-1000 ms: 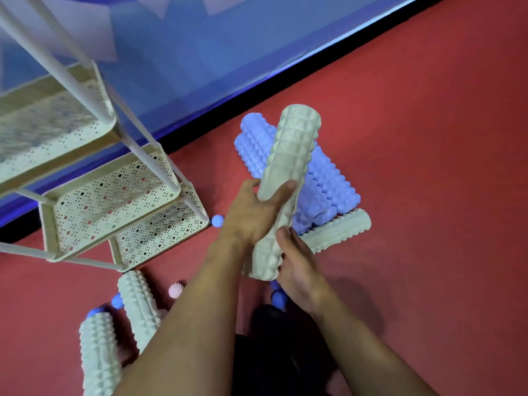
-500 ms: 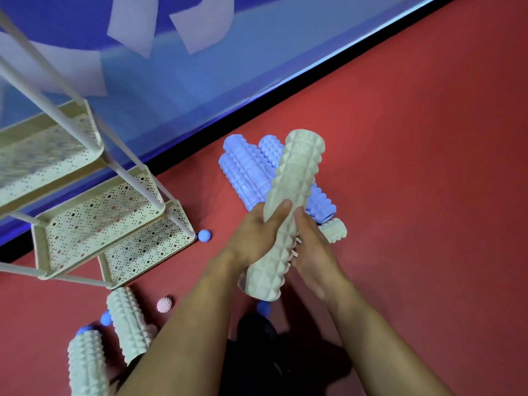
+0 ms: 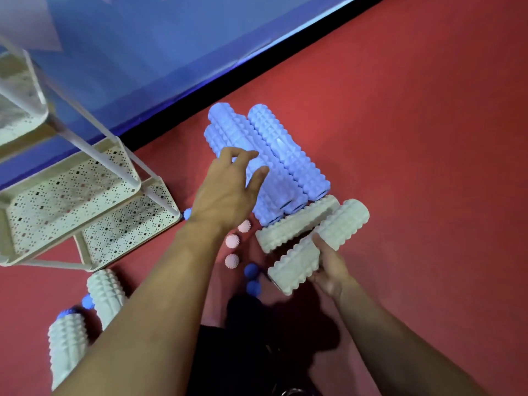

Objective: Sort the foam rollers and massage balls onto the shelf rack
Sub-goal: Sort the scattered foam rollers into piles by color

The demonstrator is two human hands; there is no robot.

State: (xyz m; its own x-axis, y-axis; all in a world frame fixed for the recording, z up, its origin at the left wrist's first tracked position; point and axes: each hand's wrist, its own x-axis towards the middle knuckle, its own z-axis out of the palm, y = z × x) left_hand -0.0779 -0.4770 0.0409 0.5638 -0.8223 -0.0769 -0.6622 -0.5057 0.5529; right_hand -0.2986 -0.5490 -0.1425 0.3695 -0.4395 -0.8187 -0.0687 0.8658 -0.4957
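White foam roller [image 3: 320, 244], held over the red floor [image 3: 428, 138].
Right hand [image 3: 328, 270] grip closed around it; left hand [image 3: 228, 190] grip open above blue rollers [image 3: 265, 161].

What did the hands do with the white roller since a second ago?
The left hand let go of the white roller and now reaches, fingers spread, over the blue rollers. The right hand alone grips the roller, now tipped down beside another white one on the floor. The shelf rack remains empty.

Bright, even light — soft motion blur, wide-angle bending at edges.
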